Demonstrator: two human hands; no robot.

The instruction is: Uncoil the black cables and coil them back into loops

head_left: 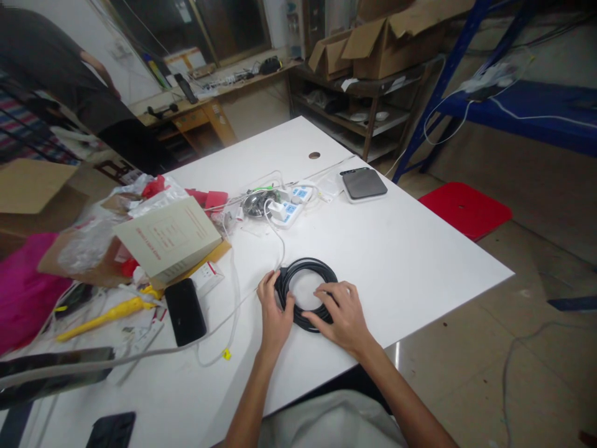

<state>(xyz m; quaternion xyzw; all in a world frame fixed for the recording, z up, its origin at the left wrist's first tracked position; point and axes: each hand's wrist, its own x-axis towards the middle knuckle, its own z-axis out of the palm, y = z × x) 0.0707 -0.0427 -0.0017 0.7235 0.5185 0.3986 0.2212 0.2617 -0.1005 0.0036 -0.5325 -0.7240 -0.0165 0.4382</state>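
Note:
A coil of black cable [311, 266] lies on the white table [373, 274] near its front edge. My left hand [276, 311] is wrapped round the coil's left side, thumb on the inner edge and fingers on the outside. On the right side, my right hand [344, 316] rests over the coil with its thumb and fingers spread apart, the thumb at the lower inner edge and the fingertips near the upper right of the ring. Between both hands the white tabletop shows through the coil's middle.
Left of the hands lie a black phone [185, 312], a yellow tool [109, 316], a grey-green box [170, 239] and loose cables. Beyond the coil are a white power strip [290, 213] and a grey-topped device [364, 184]. A person [69, 81] stands at the far left.

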